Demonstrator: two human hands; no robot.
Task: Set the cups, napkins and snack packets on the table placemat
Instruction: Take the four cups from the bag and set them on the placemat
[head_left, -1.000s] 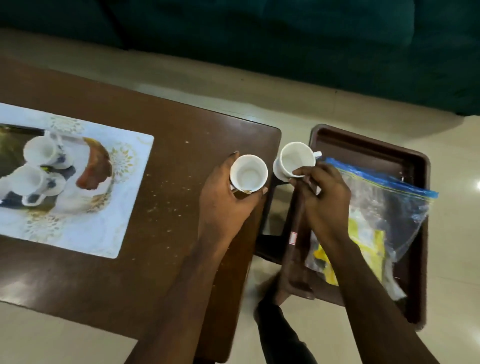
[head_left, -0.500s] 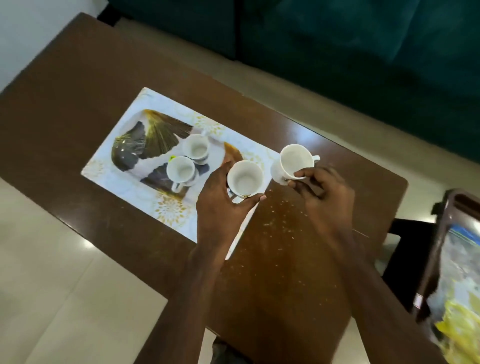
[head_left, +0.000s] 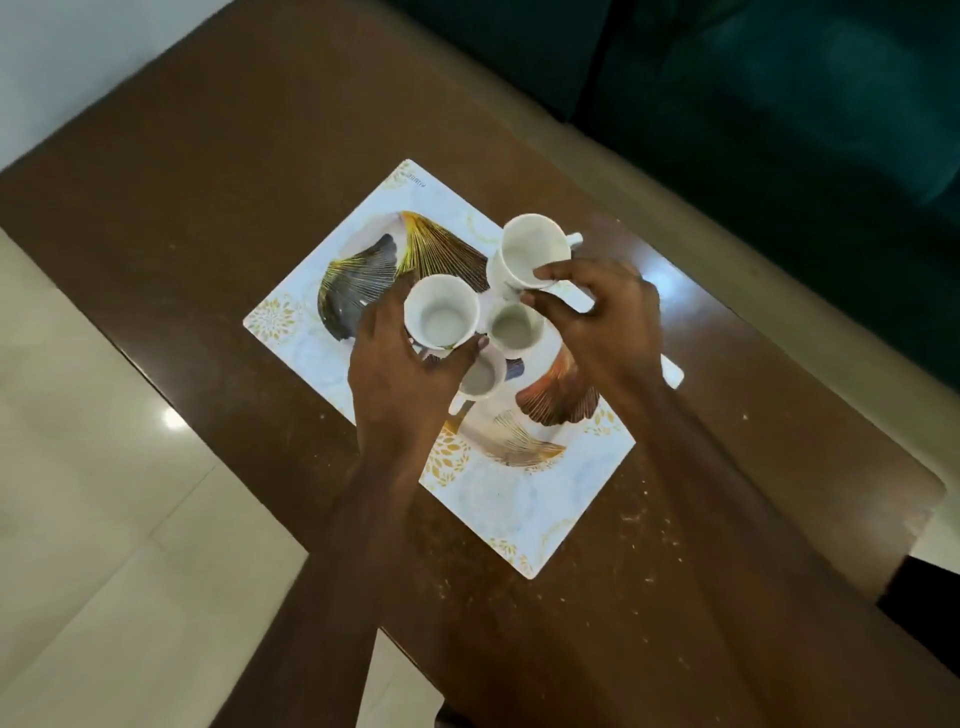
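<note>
A white placemat (head_left: 524, 499) printed with gold and dark leaves lies on the brown table (head_left: 218, 171). Two white cups stand on it near its middle: one (head_left: 516, 328) between my hands, another (head_left: 480, 378) just below it, partly hidden by my left thumb. My left hand (head_left: 400, 379) holds a white cup (head_left: 441, 317) above the mat. My right hand (head_left: 602, 322) holds another white cup (head_left: 535, 251) by its rim, tilted, over the mat's far edge. No napkins or snack packets are in view.
A dark teal sofa (head_left: 779, 104) runs along the far side of the table. Pale floor tiles (head_left: 104, 493) lie to the left. Crumbs speckle the table's right part (head_left: 649, 525). A dark object (head_left: 919, 592) shows at the right edge.
Both hands carried their cups from the tray at the table's right end over to the placemat. The view swung left, so the tray and plastic bag are out of sight.
</note>
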